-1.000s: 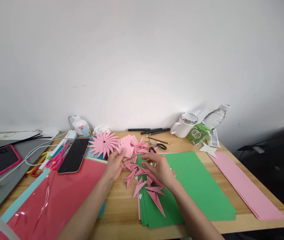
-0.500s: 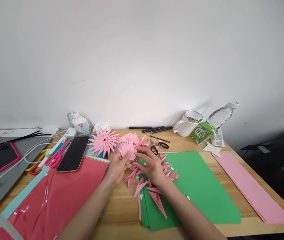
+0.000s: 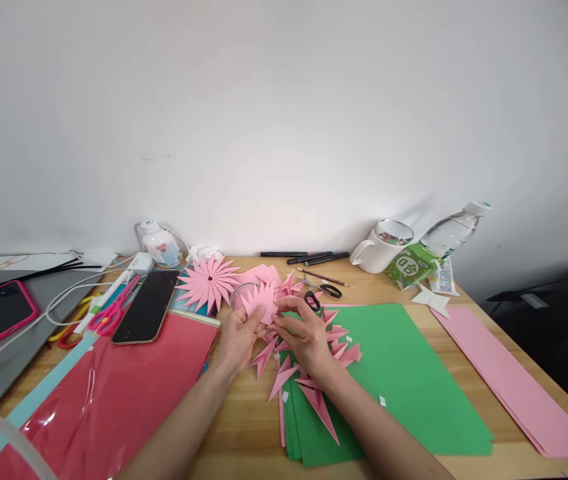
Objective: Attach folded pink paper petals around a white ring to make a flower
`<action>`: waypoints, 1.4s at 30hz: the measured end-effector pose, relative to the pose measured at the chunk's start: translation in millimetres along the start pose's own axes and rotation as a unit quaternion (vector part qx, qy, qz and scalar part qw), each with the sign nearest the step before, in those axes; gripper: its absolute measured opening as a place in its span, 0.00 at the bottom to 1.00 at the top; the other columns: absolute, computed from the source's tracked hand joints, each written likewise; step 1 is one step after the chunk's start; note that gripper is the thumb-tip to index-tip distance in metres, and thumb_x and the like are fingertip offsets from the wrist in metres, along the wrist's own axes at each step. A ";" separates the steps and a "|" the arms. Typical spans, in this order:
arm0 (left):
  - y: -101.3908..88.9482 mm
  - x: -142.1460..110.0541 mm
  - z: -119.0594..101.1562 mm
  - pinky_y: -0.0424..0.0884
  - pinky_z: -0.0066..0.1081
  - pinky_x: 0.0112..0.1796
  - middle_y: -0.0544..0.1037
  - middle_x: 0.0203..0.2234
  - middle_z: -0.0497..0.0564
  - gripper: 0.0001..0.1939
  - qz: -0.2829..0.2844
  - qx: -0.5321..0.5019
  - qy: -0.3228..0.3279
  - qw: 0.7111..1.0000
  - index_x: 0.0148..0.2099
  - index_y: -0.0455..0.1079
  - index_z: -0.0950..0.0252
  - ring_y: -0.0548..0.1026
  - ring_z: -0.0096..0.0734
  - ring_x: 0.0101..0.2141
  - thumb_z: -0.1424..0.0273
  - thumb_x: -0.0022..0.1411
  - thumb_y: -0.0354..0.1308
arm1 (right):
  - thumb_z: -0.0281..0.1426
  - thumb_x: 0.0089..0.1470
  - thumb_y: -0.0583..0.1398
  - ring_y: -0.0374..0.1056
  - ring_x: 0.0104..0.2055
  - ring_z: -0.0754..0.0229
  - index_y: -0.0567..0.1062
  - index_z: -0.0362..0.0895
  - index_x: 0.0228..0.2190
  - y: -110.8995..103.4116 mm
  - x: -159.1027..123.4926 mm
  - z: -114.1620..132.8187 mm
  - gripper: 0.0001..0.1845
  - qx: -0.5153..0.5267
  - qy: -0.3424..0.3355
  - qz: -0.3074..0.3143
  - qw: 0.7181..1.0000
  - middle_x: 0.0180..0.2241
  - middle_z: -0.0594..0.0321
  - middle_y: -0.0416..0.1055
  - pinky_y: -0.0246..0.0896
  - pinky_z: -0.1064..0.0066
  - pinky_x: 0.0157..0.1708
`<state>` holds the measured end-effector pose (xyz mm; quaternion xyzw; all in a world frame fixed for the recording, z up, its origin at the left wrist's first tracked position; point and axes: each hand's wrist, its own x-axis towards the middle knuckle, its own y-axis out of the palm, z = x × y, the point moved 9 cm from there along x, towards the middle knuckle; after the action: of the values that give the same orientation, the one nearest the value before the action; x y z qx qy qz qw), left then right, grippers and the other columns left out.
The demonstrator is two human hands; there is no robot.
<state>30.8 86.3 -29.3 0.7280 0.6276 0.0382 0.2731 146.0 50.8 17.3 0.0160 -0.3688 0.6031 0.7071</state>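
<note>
Between my two hands is a pink folded-paper fan (image 3: pixel 263 301) with pointed tips facing away from me. My left hand (image 3: pixel 240 337) pinches it at the lower left, thumb on its face. The fingers of my right hand (image 3: pixel 305 335) are closed at its lower right edge. Under and around my right hand lie several loose pink folded-paper points (image 3: pixel 283 378), partly hidden by it, on green paper sheets (image 3: pixel 394 373). A round pink paper star (image 3: pixel 210 279) rests behind my left hand. Just past the fan, a tape roll (image 3: pixel 237 294) is partly covered.
Black-handled scissors (image 3: pixel 329 289), a pencil (image 3: pixel 321 275) and markers (image 3: pixel 317 257) lie toward the wall. A mug (image 3: pixel 384 250), green box (image 3: pixel 409 267) and bottle (image 3: pixel 454 230) stand back right. Pink strips (image 3: pixel 509 373) lie right. A phone (image 3: pixel 147 308), pink scissors (image 3: pixel 114 310) and red pack (image 3: pixel 129 380) lie left.
The camera view has shifted slightly, so objects on the right appear farther right. Both hands keep the paper fan between them, now turned a little more upright, and its points show more clearly.
</note>
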 end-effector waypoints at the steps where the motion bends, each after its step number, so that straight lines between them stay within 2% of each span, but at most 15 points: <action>1: -0.7 0.0 0.1 0.73 0.30 0.32 0.73 0.19 0.46 0.16 -0.002 0.001 0.002 1.000 0.28 0.71 0.68 0.72 0.26 0.23 0.62 0.41 0.70 | 0.31 0.56 0.58 0.69 0.39 0.58 0.77 0.46 0.28 0.2 0.1 0.9 0.08 -0.002 -0.003 0.002 1.000 0.40 0.56 0.69 0.68 0.68 0.36; 7: -2.2 1.0 0.9 0.73 0.29 0.31 0.70 0.15 0.43 0.17 -0.005 -0.008 0.014 1.000 0.27 0.71 0.68 0.69 0.22 0.20 0.62 0.41 0.71 | 0.29 0.58 0.56 0.68 0.38 0.59 0.76 0.44 0.25 0.7 0.1 9.9 0.12 -0.045 -0.041 0.005 0.998 0.39 0.55 0.68 0.66 0.71 0.32; 13: -2.1 0.8 1.9 0.73 0.28 0.30 0.69 0.15 0.43 0.17 -0.010 -0.017 0.011 1.000 0.26 0.71 0.68 0.69 0.22 0.19 0.62 0.39 0.71 | 0.27 0.58 0.55 0.68 0.38 0.59 0.76 0.44 0.26 1.8 -1.8 10.4 0.12 -0.063 -0.052 0.004 0.997 0.39 0.55 0.68 0.67 0.71 0.33; 19: -0.9 0.9 3.9 0.72 0.29 0.30 0.70 0.15 0.43 0.15 0.001 -0.011 0.012 1.000 0.27 0.71 0.67 0.69 0.24 0.20 0.63 0.42 0.70 | 0.26 0.58 0.54 0.68 0.38 0.59 0.76 0.44 0.26 2.0 -5.6 13.0 0.13 -0.086 -0.072 0.001 0.994 0.38 0.54 0.68 0.67 0.70 0.33; 26: -2.9 -0.5 1.5 0.71 0.27 0.27 0.74 0.19 0.48 0.16 -0.015 0.009 0.024 1.000 0.27 0.71 0.68 0.73 0.28 0.23 0.62 0.43 0.70 | 0.25 0.58 0.54 0.68 0.36 0.61 0.75 0.43 0.26 0.4 -5.3 15.5 0.12 -0.094 -0.086 -0.011 0.992 0.38 0.55 0.67 0.66 0.73 0.31; 31: 3.7 -1.5 1.9 0.73 0.29 0.32 0.79 0.25 0.52 0.18 0.014 0.024 0.009 1.000 0.33 0.74 0.69 0.77 0.31 0.27 0.64 0.41 0.71 | 0.24 0.57 0.55 0.68 0.37 0.60 0.76 0.43 0.28 -4.4 -5.6 20.1 0.10 -0.111 -0.108 -0.017 0.988 0.39 0.54 0.67 0.67 0.72 0.31; 34: 3.7 -1.6 3.1 0.73 0.28 0.31 0.81 0.26 0.53 0.19 0.017 0.033 0.009 0.999 0.34 0.75 0.70 0.77 0.31 0.26 0.66 0.39 0.72 | 0.24 0.56 0.57 0.69 0.37 0.59 0.76 0.43 0.28 -5.9 -7.0 21.8 0.09 -0.127 -0.117 -0.037 0.984 0.39 0.54 0.69 0.67 0.71 0.31; 38: 0.7 -1.1 4.3 0.73 0.27 0.29 0.81 0.26 0.54 0.17 0.008 0.036 0.022 0.999 0.34 0.75 0.70 0.77 0.30 0.25 0.65 0.41 0.71 | 0.25 0.54 0.60 0.70 0.35 0.60 0.75 0.44 0.24 -11.0 -7.9 22.9 0.08 -0.080 -0.119 -0.091 0.986 0.35 0.56 0.71 0.69 0.71 0.30; 42: -5.1 0.0 2.5 0.72 0.25 0.25 0.81 0.25 0.54 0.16 -0.013 0.046 0.046 0.998 0.33 0.74 0.70 0.76 0.28 0.23 0.66 0.41 0.71 | 0.26 0.52 0.63 0.71 0.34 0.60 0.75 0.44 0.24 -13.0 -4.4 23.3 0.05 -0.029 -0.110 -0.090 0.989 0.33 0.56 0.72 0.69 0.70 0.30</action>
<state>27.3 85.7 -33.8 0.7292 0.6500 0.0388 0.2105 145.5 32.7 37.4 0.0950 -0.4590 0.5203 0.7138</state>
